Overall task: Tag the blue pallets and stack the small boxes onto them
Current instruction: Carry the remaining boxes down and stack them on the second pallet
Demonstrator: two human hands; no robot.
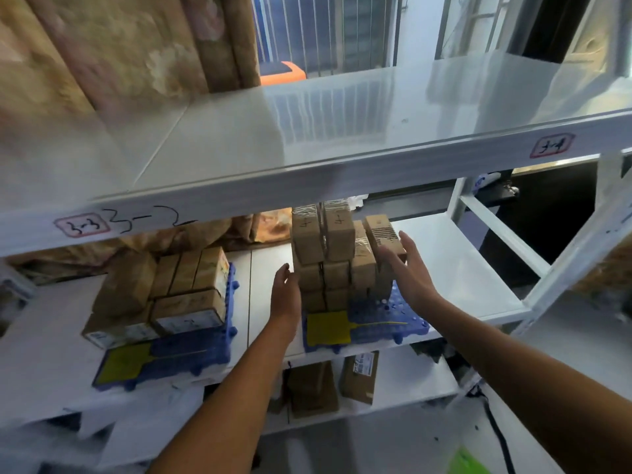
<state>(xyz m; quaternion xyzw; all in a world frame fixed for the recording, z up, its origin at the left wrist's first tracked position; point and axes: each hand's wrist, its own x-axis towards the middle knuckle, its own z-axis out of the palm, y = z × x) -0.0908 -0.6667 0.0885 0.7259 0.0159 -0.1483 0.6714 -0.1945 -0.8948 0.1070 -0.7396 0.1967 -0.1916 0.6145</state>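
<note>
Two blue pallets lie on the middle shelf. The right pallet [386, 323] carries a tall stack of small brown boxes [328, 254] and a yellow tag [327, 327] at its front. The left pallet [178, 354] holds several larger brown boxes [178, 292] and its own yellow tag [123, 362]. My left hand [285, 295] lies flat against the left side of the tall stack, fingers straight. My right hand [408, 268] is open against the stack's right side, touching a tilted top box [381, 232].
A white shelf board [342, 131] with handwritten labels juts out just above the stack. More brown boxes [359, 376] sit on the shelf below. Patterned curtain fabric [119, 46] hangs at the upper left. The shelf's white frame [564, 265] stands to the right.
</note>
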